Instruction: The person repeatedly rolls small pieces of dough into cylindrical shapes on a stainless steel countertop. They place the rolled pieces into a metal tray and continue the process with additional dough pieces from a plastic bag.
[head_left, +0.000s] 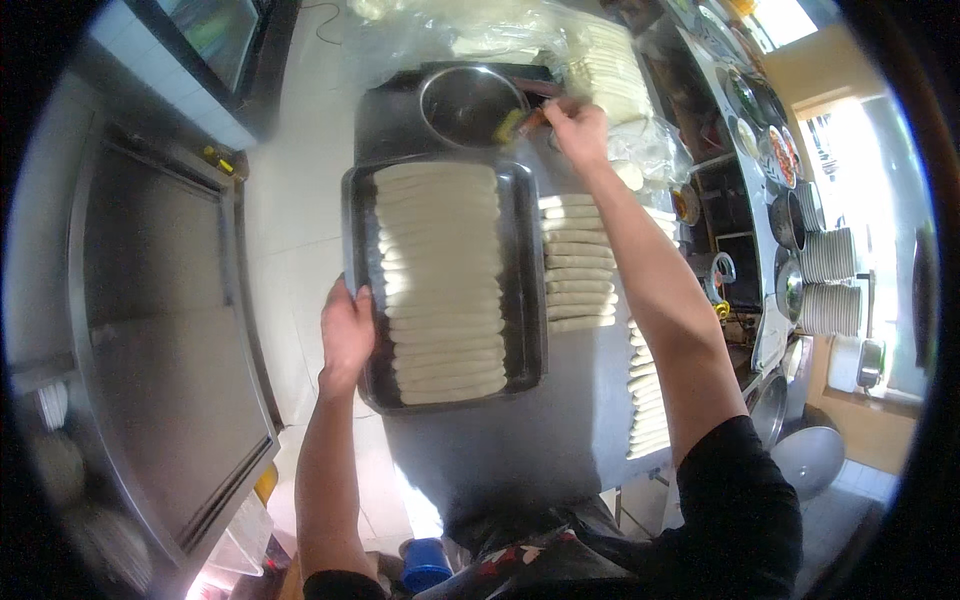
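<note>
Before me a dark metal baking tray (523, 300) holds a long row of pale dough strips (442, 277), lying side by side. My left hand (348, 330) grips the tray's left rim, thumb over the edge. Above the tray's far right corner, my right hand (581, 127) holds a brush (517, 126) by its reddish handle; its yellowish bristles are blurred and point left, near the rim of a round metal bowl (424, 105). More dough strips (579, 289) lie on the metal table (510, 450) right of the tray, partly behind my right forearm.
Clear plastic sheeting (517, 30) and another dough stack (611, 67) are at the far end. A further column of dough strips (646, 397) runs along the table's right side. Beyond it, a shelf carries stacked plates (829, 307) and bowls. A steel cabinet (165, 337) stands at left.
</note>
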